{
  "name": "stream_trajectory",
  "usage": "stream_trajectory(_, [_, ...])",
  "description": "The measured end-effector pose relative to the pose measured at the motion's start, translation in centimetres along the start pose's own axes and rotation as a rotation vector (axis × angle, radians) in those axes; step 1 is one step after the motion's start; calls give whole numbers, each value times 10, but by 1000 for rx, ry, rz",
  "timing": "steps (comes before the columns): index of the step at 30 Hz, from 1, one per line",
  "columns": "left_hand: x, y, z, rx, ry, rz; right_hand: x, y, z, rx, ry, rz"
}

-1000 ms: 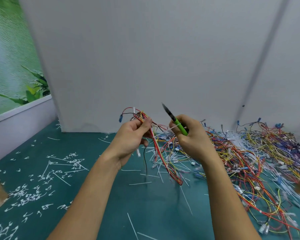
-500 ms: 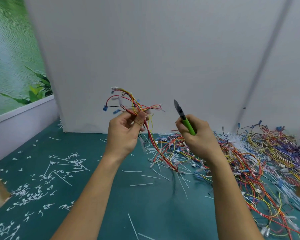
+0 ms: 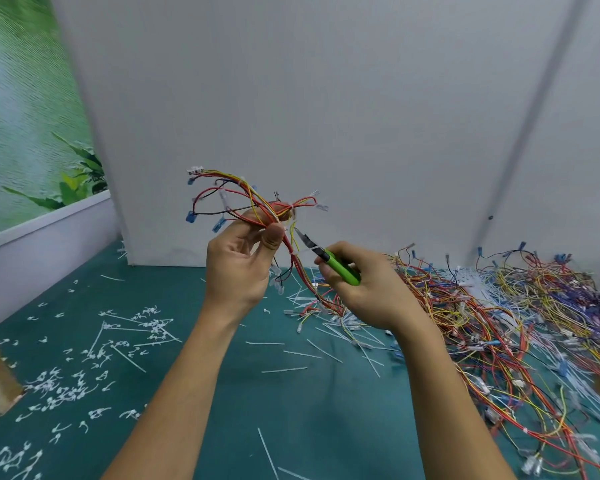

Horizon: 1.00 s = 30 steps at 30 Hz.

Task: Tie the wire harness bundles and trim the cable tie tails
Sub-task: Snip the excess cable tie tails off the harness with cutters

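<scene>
Wire pile (image 3: 499, 323) crowding the right, white partition (image 3: 326, 116) close behind, passable mat (image 3: 309, 410) at lower centre

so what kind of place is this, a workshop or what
Probably a wire harness assembly bench: a heap of loose wire harnesses covers the green mat, clipped cable tie tails litter it, and the right hand holds green-handled cutters.

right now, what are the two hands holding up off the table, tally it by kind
wire harness: 1, pinched in the left hand
green-handled cutters: 1, gripped in the right hand
total: 2
</scene>
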<state>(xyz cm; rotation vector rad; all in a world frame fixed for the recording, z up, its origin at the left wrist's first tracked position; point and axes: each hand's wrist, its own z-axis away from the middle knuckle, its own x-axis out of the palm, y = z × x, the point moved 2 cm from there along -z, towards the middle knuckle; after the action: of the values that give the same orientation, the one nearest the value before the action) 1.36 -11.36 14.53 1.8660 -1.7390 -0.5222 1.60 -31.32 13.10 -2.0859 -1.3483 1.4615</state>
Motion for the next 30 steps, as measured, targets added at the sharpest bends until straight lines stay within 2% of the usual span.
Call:
stream_trajectory(17, [0, 2, 0, 71, -50, -85, 8, -4, 0, -43, 19, -39])
stream_trajectory(25, [3, 8, -2, 67, -110, 2, 16, -6, 1, -58, -16, -111])
stream_trajectory(30, [2, 13, -1, 82, -43, -10, 19, -11, 1, -100, -7, -150])
